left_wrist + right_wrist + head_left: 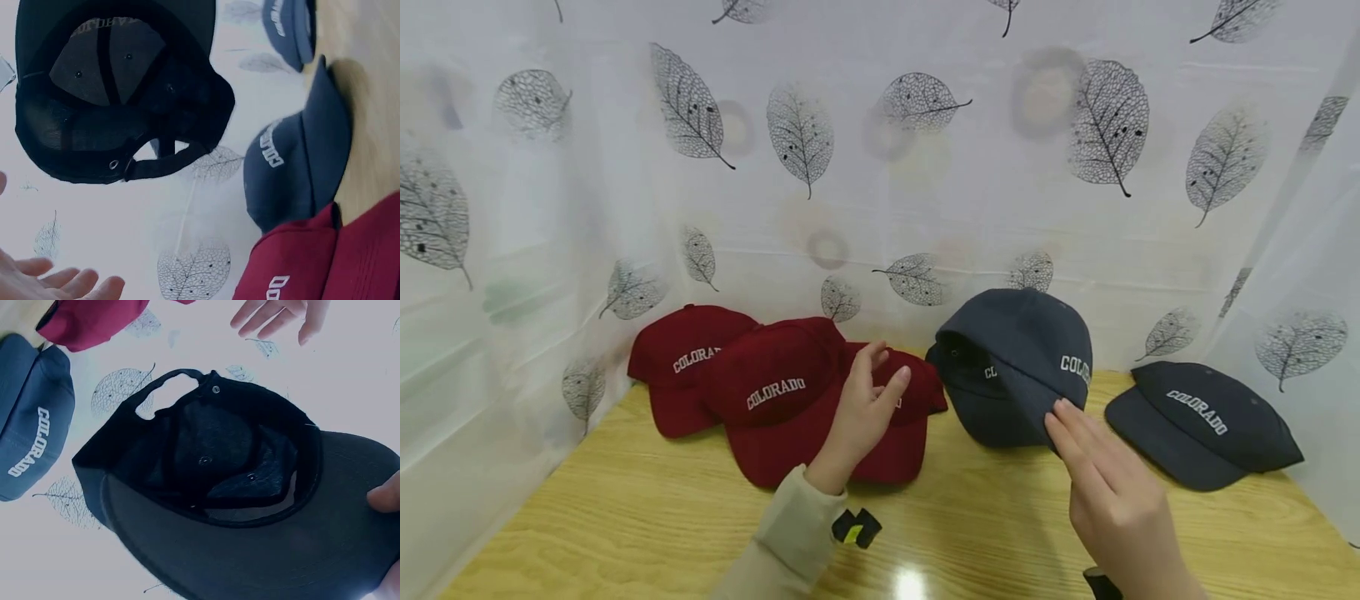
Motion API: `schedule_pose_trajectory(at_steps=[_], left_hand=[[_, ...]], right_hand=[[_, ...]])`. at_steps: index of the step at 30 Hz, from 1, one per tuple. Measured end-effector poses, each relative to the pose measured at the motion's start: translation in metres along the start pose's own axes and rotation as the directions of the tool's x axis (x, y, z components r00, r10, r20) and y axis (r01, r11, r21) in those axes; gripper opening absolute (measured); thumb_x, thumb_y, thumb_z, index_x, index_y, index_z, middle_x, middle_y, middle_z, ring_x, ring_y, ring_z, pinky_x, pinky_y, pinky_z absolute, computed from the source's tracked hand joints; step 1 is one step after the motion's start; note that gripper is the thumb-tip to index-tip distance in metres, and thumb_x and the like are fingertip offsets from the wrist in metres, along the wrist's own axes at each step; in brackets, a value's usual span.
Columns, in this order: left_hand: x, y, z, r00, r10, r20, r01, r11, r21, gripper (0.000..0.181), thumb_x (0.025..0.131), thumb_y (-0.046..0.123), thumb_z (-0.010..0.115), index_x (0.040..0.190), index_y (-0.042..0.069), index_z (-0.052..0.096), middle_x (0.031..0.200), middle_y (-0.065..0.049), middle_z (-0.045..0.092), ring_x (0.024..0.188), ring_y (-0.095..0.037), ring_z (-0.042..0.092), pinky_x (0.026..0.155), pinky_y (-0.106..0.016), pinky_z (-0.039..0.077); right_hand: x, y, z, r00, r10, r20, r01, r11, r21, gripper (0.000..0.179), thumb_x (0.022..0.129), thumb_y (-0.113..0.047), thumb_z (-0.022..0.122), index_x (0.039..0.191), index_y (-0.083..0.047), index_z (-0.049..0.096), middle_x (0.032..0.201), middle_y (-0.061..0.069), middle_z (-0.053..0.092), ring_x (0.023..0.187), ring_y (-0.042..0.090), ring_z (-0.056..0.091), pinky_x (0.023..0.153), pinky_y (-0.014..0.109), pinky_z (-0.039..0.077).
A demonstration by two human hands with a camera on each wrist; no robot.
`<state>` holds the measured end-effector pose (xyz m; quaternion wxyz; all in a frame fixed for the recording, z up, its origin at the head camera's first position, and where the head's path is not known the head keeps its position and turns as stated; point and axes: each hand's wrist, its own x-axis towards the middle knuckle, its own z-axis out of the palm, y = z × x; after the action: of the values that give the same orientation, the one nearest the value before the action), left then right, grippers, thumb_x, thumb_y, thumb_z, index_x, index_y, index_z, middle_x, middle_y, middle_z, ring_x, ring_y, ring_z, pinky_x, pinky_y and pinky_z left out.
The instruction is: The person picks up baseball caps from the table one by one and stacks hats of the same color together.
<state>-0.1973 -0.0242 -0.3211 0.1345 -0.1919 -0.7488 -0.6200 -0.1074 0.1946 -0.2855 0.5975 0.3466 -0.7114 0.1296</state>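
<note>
My right hand (1120, 492) pinches the brim of a navy baseball cap (1022, 333) and holds it up tilted. In the right wrist view its underside (281, 550) faces the camera, with the thumb (386, 497) on the brim. My left hand (865, 408) is raised with fingers spread, holding nothing, in front of a red cap (898, 450); it also appears in the left wrist view (50, 281). Behind the held cap, partly covered, sits another navy cap (992, 417). The caps bear white COLORADO lettering.
Two more red caps (775, 425) (681, 408) overlap at the left of the wooden table (647, 517). A third navy cap (1195, 425) lies at the right. A leaf-patterned curtain (880, 192) encloses the back and sides. Something small and black (856, 528) shows beside the left sleeve.
</note>
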Motion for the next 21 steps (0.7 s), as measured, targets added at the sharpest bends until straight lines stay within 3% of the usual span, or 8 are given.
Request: schedule_pose_trajectory(at_steps=[3, 5, 12, 17, 21], left_hand=[[0.002, -0.001, -0.002, 0.998, -0.055, -0.027, 0.052, 0.993, -0.103, 0.054, 0.091, 0.026, 0.047, 0.133, -0.002, 0.027, 0.135, -0.018, 0.032, 0.124, -0.027, 0.031, 0.094, -0.049, 0.029], [0.002, -0.001, -0.003, 0.996, -0.093, -0.011, 0.09, 0.981, -0.172, 0.055, 0.092, 0.026, 0.045, 0.134, -0.002, 0.024, 0.137, -0.018, 0.03, 0.125, -0.028, 0.029, 0.097, -0.048, 0.026], [0.003, 0.006, -0.004, 0.973, -0.198, 0.122, 0.23, 0.893, -0.386, 0.06, 0.092, 0.031, 0.039, 0.138, 0.001, 0.017, 0.14, -0.016, 0.023, 0.127, -0.029, 0.024, 0.095, -0.049, 0.029], [0.001, 0.01, -0.005, 0.968, -0.18, 0.176, 0.243, 0.848, -0.47, 0.06, 0.091, 0.034, 0.036, 0.139, 0.004, 0.015, 0.139, -0.016, 0.023, 0.127, -0.03, 0.023, 0.096, -0.05, 0.027], [-0.001, 0.012, -0.005, 0.97, -0.091, 0.224, 0.202, 0.816, -0.542, 0.056, 0.091, 0.034, 0.033, 0.138, 0.007, 0.02, 0.135, -0.016, 0.031, 0.123, -0.03, 0.031, 0.095, -0.049, 0.028]], right_hand=[[0.003, -0.004, 0.001, 0.999, -0.035, -0.035, 0.036, 0.999, 0.033, 0.028, 0.087, 0.003, 0.037, 0.089, 0.01, 0.063, 0.09, 0.022, 0.063, 0.086, 0.028, 0.061, 0.089, 0.022, 0.037], [0.005, -0.006, 0.003, 0.997, -0.054, -0.06, 0.058, 0.997, 0.055, 0.027, 0.086, 0.004, 0.037, 0.089, 0.01, 0.063, 0.09, 0.023, 0.063, 0.084, 0.028, 0.061, 0.088, 0.022, 0.038], [0.008, -0.013, 0.009, 0.985, -0.121, -0.122, 0.136, 0.983, 0.122, 0.025, 0.087, 0.006, 0.04, 0.092, 0.009, 0.064, 0.09, 0.023, 0.063, 0.086, 0.028, 0.061, 0.085, 0.024, 0.041], [0.007, -0.016, 0.01, 0.984, -0.142, -0.108, 0.16, 0.972, 0.175, 0.024, 0.089, 0.005, 0.041, 0.095, 0.009, 0.064, 0.091, 0.023, 0.063, 0.091, 0.027, 0.06, 0.086, 0.026, 0.041], [0.005, -0.017, 0.011, 0.983, -0.158, -0.091, 0.174, 0.964, 0.202, 0.024, 0.089, 0.004, 0.041, 0.096, 0.01, 0.063, 0.093, 0.024, 0.062, 0.093, 0.028, 0.059, 0.088, 0.028, 0.04]])
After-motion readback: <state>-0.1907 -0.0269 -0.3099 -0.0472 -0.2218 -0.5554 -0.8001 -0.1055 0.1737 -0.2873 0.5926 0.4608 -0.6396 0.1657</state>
